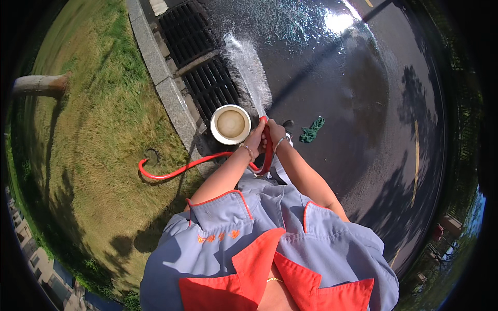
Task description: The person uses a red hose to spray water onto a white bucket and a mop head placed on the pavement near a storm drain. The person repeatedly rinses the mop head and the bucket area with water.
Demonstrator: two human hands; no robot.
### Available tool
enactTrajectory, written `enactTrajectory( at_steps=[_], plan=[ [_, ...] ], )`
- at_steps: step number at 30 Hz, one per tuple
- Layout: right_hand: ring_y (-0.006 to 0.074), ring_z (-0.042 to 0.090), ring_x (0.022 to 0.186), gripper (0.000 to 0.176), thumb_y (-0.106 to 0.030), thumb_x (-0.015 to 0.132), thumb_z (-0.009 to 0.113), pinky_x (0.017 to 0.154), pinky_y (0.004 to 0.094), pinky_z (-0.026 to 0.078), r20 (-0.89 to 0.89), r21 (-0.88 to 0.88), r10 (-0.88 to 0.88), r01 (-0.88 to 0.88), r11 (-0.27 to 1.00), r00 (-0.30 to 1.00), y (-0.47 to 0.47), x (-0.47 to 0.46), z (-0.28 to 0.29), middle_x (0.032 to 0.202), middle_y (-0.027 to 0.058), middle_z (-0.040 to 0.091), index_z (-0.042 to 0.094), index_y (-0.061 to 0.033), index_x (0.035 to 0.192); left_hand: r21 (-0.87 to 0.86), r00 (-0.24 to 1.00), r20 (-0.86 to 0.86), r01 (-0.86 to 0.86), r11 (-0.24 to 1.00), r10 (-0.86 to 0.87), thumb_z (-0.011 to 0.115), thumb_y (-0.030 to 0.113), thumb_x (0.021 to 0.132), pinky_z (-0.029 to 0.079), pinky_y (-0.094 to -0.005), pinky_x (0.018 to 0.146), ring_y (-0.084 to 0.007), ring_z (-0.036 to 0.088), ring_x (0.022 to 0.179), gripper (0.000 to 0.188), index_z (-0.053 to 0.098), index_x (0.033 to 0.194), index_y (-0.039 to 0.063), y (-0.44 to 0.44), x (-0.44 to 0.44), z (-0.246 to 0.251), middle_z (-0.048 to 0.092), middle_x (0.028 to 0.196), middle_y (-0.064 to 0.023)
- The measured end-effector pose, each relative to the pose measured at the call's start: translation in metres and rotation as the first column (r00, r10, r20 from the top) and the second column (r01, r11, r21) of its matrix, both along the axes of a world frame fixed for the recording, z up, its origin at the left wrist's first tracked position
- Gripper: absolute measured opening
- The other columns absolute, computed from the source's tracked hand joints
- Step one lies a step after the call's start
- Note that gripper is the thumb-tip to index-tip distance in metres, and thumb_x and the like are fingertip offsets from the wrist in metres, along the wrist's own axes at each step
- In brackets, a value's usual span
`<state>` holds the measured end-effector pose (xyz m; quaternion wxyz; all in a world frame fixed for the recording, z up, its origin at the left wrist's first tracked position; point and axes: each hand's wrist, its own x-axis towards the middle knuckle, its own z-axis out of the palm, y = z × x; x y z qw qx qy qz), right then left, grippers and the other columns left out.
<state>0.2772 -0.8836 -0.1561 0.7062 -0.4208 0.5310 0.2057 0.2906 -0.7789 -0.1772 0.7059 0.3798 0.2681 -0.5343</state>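
My left hand (255, 139) and my right hand (276, 130) grip the end of a red hose (267, 151) together. A water jet (249, 74) shoots from its mouth onto the pavement beside a storm drain grate (213, 84). Around the jet is a pale, bristly-looking band; I cannot tell whether it is spray or an object. Just left of my hands stands a white bucket (214, 131) with cloudy brown liquid (231, 122) inside. To the right, a bundled green cloth or netting (312, 130) lies on the asphalt.
The hose comes from a small round opening (153, 157) in the grass (116, 128). A granite curb (171, 97) separates lawn from asphalt (311, 163). A second grate (185, 33) lies farther ahead. Water wets the road (288, 23). A tree trunk (41, 85) stands at left.
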Motion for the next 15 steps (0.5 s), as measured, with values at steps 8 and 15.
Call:
enactTrajectory(
  at_steps=[8, 15],
  plan=[
    [0.0151, 0.044, 0.041, 0.034, -0.036, 0.084, 0.04, 0.043, 0.031, 0.041, 0.032, 0.157, 0.173, -0.176, 0.972, 0.984, -0.066, 0.023, -0.047, 0.056, 0.0024, 0.05, 0.053, -0.0051, 0.08, -0.027, 0.937, 0.245, 0.263, 0.965, -0.248, 0.052, 0.065, 0.083, 0.042, -0.0242, 0.053, -0.0131, 0.053, 0.055, 0.061, 0.058, 0.087, 0.005, -0.041, -0.047, -0.02, 0.056, 0.063, -0.0046],
    [0.0127, 0.054, 0.058, 0.043, -0.044, 0.094, 0.048, 0.055, 0.0279, 0.049, 0.184, 0.332, 0.257, -0.306, 0.892, 0.949, -0.151, 0.065, -0.083, 0.071, 0.0044, 0.057, 0.054, -0.0052, 0.11, 0.146, 0.975, 0.091, -0.216, 0.965, 0.204, 0.05, 0.065, 0.083, 0.032, -0.0239, 0.039, -0.011, 0.044, 0.04, 0.058, 0.056, 0.082, 0.007, -0.156, -0.029, -0.064, 0.048, 0.055, -0.0008]
  ],
)
